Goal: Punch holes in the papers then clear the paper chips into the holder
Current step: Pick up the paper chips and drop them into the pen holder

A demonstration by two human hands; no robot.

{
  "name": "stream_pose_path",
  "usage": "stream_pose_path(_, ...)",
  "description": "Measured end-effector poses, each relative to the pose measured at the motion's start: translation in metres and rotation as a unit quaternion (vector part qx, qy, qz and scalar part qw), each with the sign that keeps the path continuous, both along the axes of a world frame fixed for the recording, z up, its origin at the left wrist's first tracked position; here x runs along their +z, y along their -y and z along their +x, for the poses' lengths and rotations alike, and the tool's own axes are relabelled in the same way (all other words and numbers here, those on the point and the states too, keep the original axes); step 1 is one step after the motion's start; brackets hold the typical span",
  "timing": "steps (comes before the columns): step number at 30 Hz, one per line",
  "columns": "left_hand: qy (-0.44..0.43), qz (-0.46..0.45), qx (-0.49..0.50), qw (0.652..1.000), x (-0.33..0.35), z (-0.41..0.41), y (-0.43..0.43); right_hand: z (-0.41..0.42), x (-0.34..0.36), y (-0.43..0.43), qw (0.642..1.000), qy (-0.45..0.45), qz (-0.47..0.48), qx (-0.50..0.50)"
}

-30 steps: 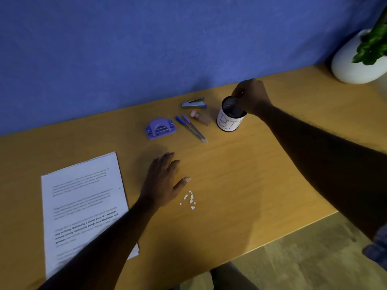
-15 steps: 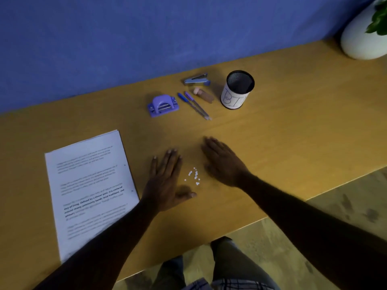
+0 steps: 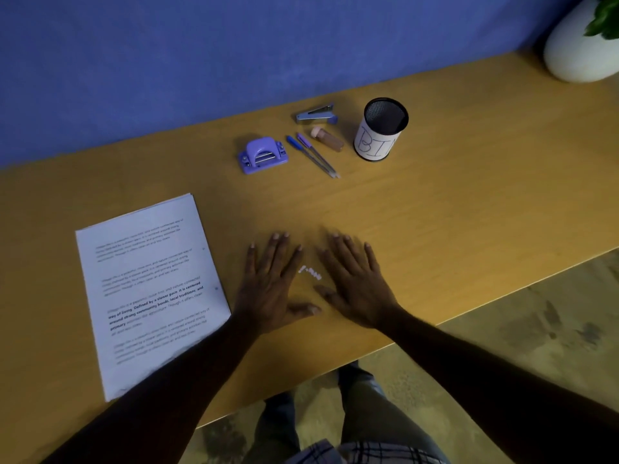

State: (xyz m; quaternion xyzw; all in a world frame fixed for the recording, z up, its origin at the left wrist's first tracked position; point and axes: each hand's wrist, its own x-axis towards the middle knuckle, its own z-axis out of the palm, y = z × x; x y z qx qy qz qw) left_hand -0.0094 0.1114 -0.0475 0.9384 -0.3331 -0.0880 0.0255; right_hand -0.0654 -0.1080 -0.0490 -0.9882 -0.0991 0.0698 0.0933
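Several small white paper chips (image 3: 311,272) lie in a short row on the wooden desk (image 3: 452,202). My left hand (image 3: 273,283) rests flat just left of them, fingers spread. Just right of the chips my right hand (image 3: 355,279) lies flat too, palm down; both hands hold nothing. The black mesh holder (image 3: 382,128) with a white "BIN" label stands upright at the back, far from the hands. A purple hole punch (image 3: 263,155) sits at the back centre. The stack of printed papers (image 3: 147,289) lies to the left, partly under my left forearm.
A stapler (image 3: 316,113), two pens (image 3: 315,155) and a small brown bottle (image 3: 326,137) lie between the punch and the holder. A white plant pot (image 3: 579,48) stands at the back right corner. The desk's front edge runs just behind my wrists.
My right hand left the holder and came down flat on the desk right of the chips. Both hands have closed in on the chips, which now form a tighter row.
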Motion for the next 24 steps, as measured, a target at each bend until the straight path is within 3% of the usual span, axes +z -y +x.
stream_pose_path(3, -0.003, 0.013, -0.017, 1.000, 0.001, -0.004, 0.005, -0.008, 0.001, 0.008, 0.997, -0.013, 0.036, -0.061)
stream_pose_path(8, -0.005, 0.024, -0.042, 0.999, 0.002, -0.010, 0.010, -0.013, -0.004, -0.001, 0.999, -0.017, 0.015, -0.047)
stream_pose_path(13, -0.004, 0.012, -0.001, 1.000, 0.008, -0.005, 0.000, -0.010, -0.007, -0.012, 0.998, -0.007, 0.013, -0.068)
stream_pose_path(21, -0.019, -0.145, 0.021, 0.989, 0.000, 0.004, -0.007, 0.000, 0.001, -0.006, 0.984, 0.076, 0.158, -0.037)
stream_pose_path(24, -0.015, -0.190, 0.044, 0.981, -0.006, 0.004, 0.003, 0.009, 0.004, -0.001, 0.979, 0.067, 0.186, -0.054)
